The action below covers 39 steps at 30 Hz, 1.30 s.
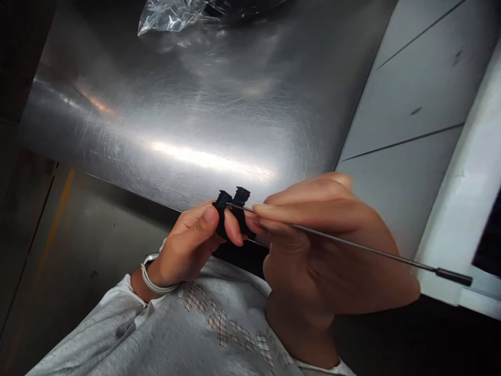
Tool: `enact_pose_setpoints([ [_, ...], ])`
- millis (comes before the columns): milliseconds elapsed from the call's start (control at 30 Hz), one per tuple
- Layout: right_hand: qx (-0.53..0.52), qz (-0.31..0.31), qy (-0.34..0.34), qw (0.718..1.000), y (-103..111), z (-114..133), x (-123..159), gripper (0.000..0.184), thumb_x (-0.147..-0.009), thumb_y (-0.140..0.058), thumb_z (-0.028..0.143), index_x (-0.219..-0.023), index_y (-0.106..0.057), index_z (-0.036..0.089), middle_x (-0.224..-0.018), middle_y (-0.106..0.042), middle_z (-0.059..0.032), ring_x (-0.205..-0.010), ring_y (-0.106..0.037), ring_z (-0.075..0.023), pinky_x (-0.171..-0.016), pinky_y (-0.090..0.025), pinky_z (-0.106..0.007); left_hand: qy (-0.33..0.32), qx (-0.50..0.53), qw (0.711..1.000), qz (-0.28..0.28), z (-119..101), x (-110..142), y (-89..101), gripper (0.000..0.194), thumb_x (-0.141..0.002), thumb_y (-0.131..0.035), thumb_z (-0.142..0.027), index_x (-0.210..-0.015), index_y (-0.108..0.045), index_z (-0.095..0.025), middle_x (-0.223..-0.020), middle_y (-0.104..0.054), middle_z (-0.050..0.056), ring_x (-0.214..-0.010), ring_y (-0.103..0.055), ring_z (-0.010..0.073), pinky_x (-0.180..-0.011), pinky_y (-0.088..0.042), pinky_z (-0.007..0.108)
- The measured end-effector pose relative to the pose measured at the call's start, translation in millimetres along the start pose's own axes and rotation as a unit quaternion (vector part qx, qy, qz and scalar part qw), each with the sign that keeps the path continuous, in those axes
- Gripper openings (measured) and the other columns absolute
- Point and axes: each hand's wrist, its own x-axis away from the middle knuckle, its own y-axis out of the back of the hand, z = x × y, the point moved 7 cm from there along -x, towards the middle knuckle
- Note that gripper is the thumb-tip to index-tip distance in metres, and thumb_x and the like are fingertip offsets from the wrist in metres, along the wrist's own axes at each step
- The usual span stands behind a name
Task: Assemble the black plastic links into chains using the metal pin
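Close to my body, near the table's front edge, my left hand [195,237] grips a small black plastic part [223,201] between thumb and fingers. The part has two upright blocks, and a left fingertip shows between them. My right hand [321,240] pinches a thin metal rod [352,244] with a black end piece at its far right. The rod's tip reaches the left block of the black part; whether it goes inside, I cannot tell. Its lower portion is hidden by my fingers.
A metal table [188,109] with a scratched, shiny top stretches ahead. Clear plastic wrapping [172,15] lies at its far edge. To the right are a pale panelled surface [415,99] and a white frame [457,183]. The floor [109,224] shows at the left, with a yellow line.
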Motion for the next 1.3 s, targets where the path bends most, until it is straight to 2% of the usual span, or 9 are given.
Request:
enact_pose_setpoints([
  [67, 0.001, -0.032, -0.003, 0.999, 1, -3, 2, 0.012, -0.107, -0.058, 0.031, -0.096, -0.063, 0.030, -0.072, -0.070, 0.0044, -0.064, -0.063, -0.0186, -0.069, -0.048, -0.042, -0.003, 0.002, 1.000, 0.001, 1, 0, 0.4, 0.049, -0.095, -0.064, -0.060, -0.066, -0.060, -0.020, -0.070, -0.055, 0.002, -0.092, -0.067, 0.0247, -0.099, -0.052, 0.042],
  [167, 0.018, -0.055, 0.004, 0.998, 0, -6, 0, 0.023, -0.107, -0.059, 0.029, -0.084, -0.062, 0.028, -0.068, -0.065, 0.0041, -0.059, -0.058, -0.0172, -0.065, -0.046, -0.042, -0.012, -0.002, 1.000, 0.004, 1, 0, 0.6, 0.049, -0.096, -0.062, -0.060, -0.066, -0.061, -0.020, -0.071, -0.055, 0.002, -0.089, -0.065, 0.0238, -0.096, -0.052, 0.040],
  [333, 0.010, -0.108, 0.124, 0.986, 3, 7, -9, 0.029, -0.098, -0.072, 0.019, -0.071, -0.061, 0.020, -0.057, -0.058, 0.0065, -0.052, -0.050, -0.0094, -0.050, -0.036, -0.032, -0.041, -0.006, 0.999, 0.016, -2, 1, -0.8, 0.047, -0.099, -0.059, -0.055, -0.069, -0.065, -0.020, -0.071, -0.053, 0.002, -0.083, -0.061, 0.0199, -0.092, -0.051, 0.034],
  [400, -0.004, -0.106, 0.120, 0.987, 4, 6, -11, 0.027, -0.097, -0.072, 0.015, -0.072, -0.063, 0.020, -0.058, -0.060, 0.0066, -0.053, -0.053, -0.0093, -0.053, -0.038, -0.032, -0.044, 0.007, 0.999, 0.022, -3, 1, -1.6, 0.044, -0.101, -0.058, -0.052, -0.072, -0.069, -0.021, -0.072, -0.055, 0.002, -0.085, -0.063, 0.0197, -0.092, -0.051, 0.034],
  [500, -0.032, -0.060, 0.113, 0.991, 3, 8, -10, 0.020, -0.098, -0.065, 0.004, -0.086, -0.069, 0.020, -0.067, -0.069, 0.0044, -0.061, -0.061, -0.0119, -0.058, -0.045, -0.032, -0.048, 0.026, 0.998, 0.021, -3, 2, -1.6, 0.040, -0.102, -0.059, -0.049, -0.076, -0.072, -0.022, -0.072, -0.057, 0.001, -0.088, -0.065, 0.0197, -0.092, -0.051, 0.033],
  [633, -0.048, -0.011, 0.087, 0.995, 3, 8, -8, 0.025, -0.095, -0.060, -0.003, -0.097, -0.072, 0.018, -0.076, -0.073, 0.0014, -0.067, -0.065, -0.0135, -0.062, -0.050, -0.032, -0.052, 0.026, 0.998, 0.015, -6, 2, -1.6, 0.041, -0.101, -0.059, -0.049, -0.074, -0.072, -0.022, -0.076, -0.063, 0.002, -0.089, -0.066, 0.0207, -0.092, -0.050, 0.034],
  [967, -0.041, -0.075, 0.099, 0.991, 3, 4, -7, 0.011, -0.097, -0.072, 0.015, -0.090, -0.067, 0.022, -0.066, -0.067, 0.0029, -0.060, -0.059, -0.0142, -0.058, -0.044, -0.035, -0.062, 0.017, 0.997, 0.032, -6, 4, -4.2, 0.040, -0.102, -0.058, -0.048, -0.076, -0.074, -0.022, -0.075, -0.061, 0.002, -0.088, -0.065, 0.0196, -0.092, -0.048, 0.032],
  [1133, -0.015, -0.095, 0.093, 0.991, 4, 6, -8, 0.022, -0.095, -0.071, 0.012, -0.078, -0.062, 0.023, -0.063, -0.063, 0.0030, -0.057, -0.054, -0.0136, -0.053, -0.038, -0.035, -0.067, 0.001, 0.997, 0.046, -5, 3, -5.8, 0.041, -0.104, -0.054, -0.047, -0.078, -0.074, -0.023, -0.078, -0.062, 0.002, -0.095, -0.067, 0.0218, -0.099, -0.048, 0.036],
  [1300, -0.013, -0.112, 0.108, 0.988, 5, 8, -10, 0.029, -0.094, -0.073, 0.012, -0.071, -0.059, 0.022, -0.058, -0.059, 0.0052, -0.053, -0.050, -0.0115, -0.049, -0.034, -0.034, -0.059, -0.006, 0.998, 0.037, -4, 3, -4.4, 0.041, -0.102, -0.057, -0.049, -0.075, -0.073, -0.022, -0.075, -0.058, 0.002, -0.090, -0.066, 0.0215, -0.091, -0.049, 0.034],
])
